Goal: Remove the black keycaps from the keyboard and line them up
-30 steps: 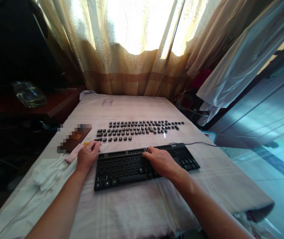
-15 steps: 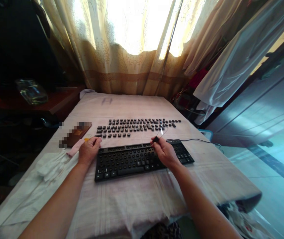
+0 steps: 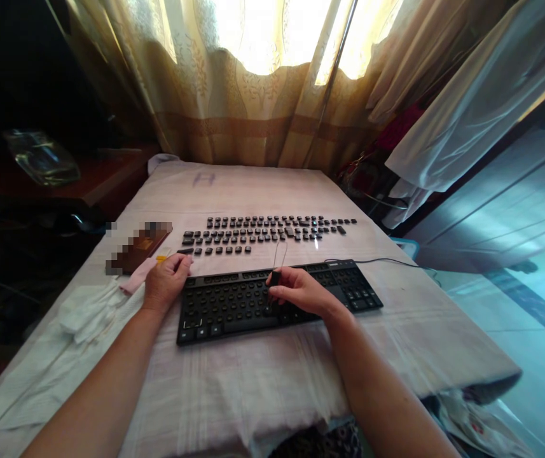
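A black keyboard (image 3: pixel 248 324) lies on the cloth-covered table, many of its keycaps off and a few still on along the bottom row and at the right. Over its middle, my right hand (image 3: pixel 298 291) pinches a small black tool (image 3: pixel 275 278) with thin wire loops sticking up. My left hand (image 3: pixel 165 280) rests by the keyboard's upper left corner, fingers curled; what they hold, if anything, is hidden. Loose black keycaps (image 3: pixel 253 233) stand in rows behind the keyboard. A yellow item (image 3: pixel 161 259) shows beside my left hand.
Left of my left hand lie a brown box (image 3: pixel 145 248), a pink cloth (image 3: pixel 135 278) and a white cloth (image 3: pixel 91 315). The keyboard's cable (image 3: pixel 391 261) runs off to the right. A glass jar (image 3: pixel 42 158) sits on the side desk. Curtains hang behind the table.
My right hand has moved left over the keyboard, and the tool's wire loops now point up. My left hand stays by the corner. The view has shifted slightly.
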Available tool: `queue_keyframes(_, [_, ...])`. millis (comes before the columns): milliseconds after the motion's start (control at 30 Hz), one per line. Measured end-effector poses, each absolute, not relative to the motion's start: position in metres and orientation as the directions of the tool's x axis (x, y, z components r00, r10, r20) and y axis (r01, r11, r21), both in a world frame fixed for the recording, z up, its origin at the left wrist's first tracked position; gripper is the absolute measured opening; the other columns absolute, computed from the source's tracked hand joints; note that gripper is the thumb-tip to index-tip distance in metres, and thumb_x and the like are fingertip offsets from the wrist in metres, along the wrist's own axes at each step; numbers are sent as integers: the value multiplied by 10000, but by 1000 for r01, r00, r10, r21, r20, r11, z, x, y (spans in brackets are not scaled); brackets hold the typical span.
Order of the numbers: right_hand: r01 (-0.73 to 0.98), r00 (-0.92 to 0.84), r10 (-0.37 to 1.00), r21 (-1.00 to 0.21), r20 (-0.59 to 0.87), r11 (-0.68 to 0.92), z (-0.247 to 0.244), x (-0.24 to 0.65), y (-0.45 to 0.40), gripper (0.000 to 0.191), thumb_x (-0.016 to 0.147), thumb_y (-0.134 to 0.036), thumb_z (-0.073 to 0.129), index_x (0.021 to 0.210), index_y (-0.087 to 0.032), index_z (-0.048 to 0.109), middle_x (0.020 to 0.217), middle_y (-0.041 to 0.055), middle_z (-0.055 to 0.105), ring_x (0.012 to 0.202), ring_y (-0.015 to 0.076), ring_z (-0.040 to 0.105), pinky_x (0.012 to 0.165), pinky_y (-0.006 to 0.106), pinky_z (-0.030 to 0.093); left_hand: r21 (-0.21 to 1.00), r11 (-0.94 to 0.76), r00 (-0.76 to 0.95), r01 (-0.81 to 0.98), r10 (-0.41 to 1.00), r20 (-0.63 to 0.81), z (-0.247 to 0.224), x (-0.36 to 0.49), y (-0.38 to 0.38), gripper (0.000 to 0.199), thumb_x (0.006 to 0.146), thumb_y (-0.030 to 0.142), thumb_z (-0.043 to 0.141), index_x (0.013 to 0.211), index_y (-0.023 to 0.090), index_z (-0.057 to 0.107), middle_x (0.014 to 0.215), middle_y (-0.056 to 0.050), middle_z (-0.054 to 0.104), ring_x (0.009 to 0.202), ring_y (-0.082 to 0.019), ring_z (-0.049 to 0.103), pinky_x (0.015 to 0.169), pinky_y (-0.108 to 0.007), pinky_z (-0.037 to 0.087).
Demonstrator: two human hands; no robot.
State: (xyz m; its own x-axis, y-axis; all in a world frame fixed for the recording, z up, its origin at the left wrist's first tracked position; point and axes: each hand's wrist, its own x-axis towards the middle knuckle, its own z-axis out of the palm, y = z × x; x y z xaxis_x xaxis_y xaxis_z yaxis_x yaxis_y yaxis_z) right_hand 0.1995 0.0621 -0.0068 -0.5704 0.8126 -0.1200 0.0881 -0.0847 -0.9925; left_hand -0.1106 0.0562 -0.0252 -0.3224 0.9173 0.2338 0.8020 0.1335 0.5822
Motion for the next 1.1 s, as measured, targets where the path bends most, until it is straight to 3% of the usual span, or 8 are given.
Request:
queue_keyframes(133, [120, -600, 793, -992, -104, -40, -10, 202, 60, 202, 783, -324, 680, 895, -180, 595, 748, -27, 623, 664, 114, 604, 585, 217, 479, 591, 127, -318, 797, 919, 232, -26, -111, 57, 381, 815, 518, 427, 799, 221, 666, 626, 8, 673, 642, -183, 629, 612, -258, 427])
queue_keyframes(267, [223, -600, 799, -965, -27, 135, -6, 202, 57, 79, 852, -250, 595, 903, -194, 572, 748, -21, 618, 682, 130, 596, 614, 234, 477, 595, 131, -321, 793, 920, 226, -26, -111, 57, 371, 817, 512, 436, 799, 223, 667, 619, 16, 667, 646, -182, 630, 612, -257, 432])
queue_keyframes(400, [411, -605, 795, -841, 35, 351, 1, 200, 52, 61, 870, -142, 566, 873, -202, 567, 770, -12, 633, 699, 138, 591, 645, 242, 458, 612, 122, -326, 781, 916, 233, -27, -112, 58, 356, 814, 510, 457, 800, 226, 671, 603, 22, 660, 637, -179, 632, 618, -261, 445])
queue_keyframes(533, [454, -668, 741, -749, 74, 483, 7, 198, 48, 82, 906, -128, 550, 912, -206, 572, 882, 17, 678, 807, 157, 637, 737, 258, 469, 613, 115, -325, 782, 914, 243, -29, -114, 58, 352, 803, 506, 460, 779, 224, 669, 593, 18, 654, 624, -180, 630, 610, -268, 452])
queue_keyframes(700, [447, -679, 724, -714, 121, 539, 3, 197, 42, 90, 940, -136, 508, 938, -209, 561, 913, 34, 695, 840, 167, 664, 766, 266, 479, 580, 75, -276, 811, 923, 267, -28, -111, 55, 362, 834, 496, 455, 858, 221, 688, 676, 3, 704, 647, -192, 652, 635, -286, 482])
queue_keyframes(867, [428, -645, 745, -727, 170, 536, -3, 196, 40, 75, 944, -152, 502, 918, -213, 538, 858, 26, 682, 780, 160, 650, 717, 257, 470, 514, -241, 42, 823, 929, 368, -26, -102, 52, 373, 877, 493, 460, 896, 230, 724, 995, -50, 761, 952, -234, 684, 887, -349, 510])
queue_keyframes(967, [410, -620, 765, -759, 173, 505, -6, 196, 40, 79, 947, -165, 497, 908, -216, 543, 844, 18, 679, 765, 153, 647, 702, 252, 462, 486, -312, 150, 817, 927, 342, -27, -100, 52, 410, 907, 493, 438, 819, 225, 736, 902, -58, 770, 912, -238, 687, 903, -374, 504])
queue_keyframes(1100, [378, -593, 788, -808, 164, 453, -8, 197, 41, 81, 944, -185, 491, 897, -213, 551, 847, 22, 684, 778, 153, 650, 717, 264, 474, 461, -304, 162, 834, 932, 323, -29, -101, 54, 457, 921, 494, 414, 791, 206, 742, 844, -70, 762, 854, -239, 679, 858, -380, 504])
